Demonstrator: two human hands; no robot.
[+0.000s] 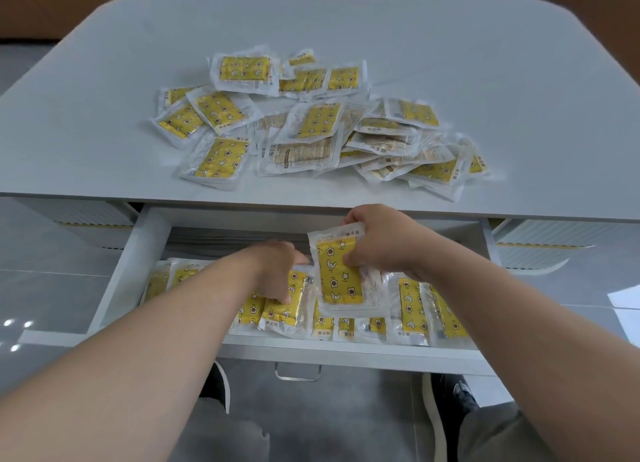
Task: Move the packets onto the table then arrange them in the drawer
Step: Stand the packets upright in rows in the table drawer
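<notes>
Head view: the grey bench [104, 80] fills the upper half of the frame, with rounded far corners at upper left and upper right and a near edge running straight across the middle. Bare surface lies wide to either side of and behind the heap of loose packets [311, 125]. The heap sprawls over the centre, some packets yellow face up and some printed back up, and those at the right lie close to the near edge. Just below that edge the white drawer [117, 278] is pulled out toward the lower frame, its front wall carrying a metal handle [298, 371] at lower centre. A row of filed packets [415, 309] stands overlapping along the drawer's front, from the left wall nearly to the right one. Behind the row, toward the bench, a dark open strip of drawer floor shows. The left hand [277, 271] reaches down into the row at centre-left, fingertips touching a tilted packet [280, 312]; blur hides whether they pinch it or only press it. The right hand [381, 243] hovers above the row at centre, pinching a held packet [341, 278] by its upper right part, thumb on the yellow face and fingers curled behind. It hangs upright, its lower edge overlapping the row.
</notes>
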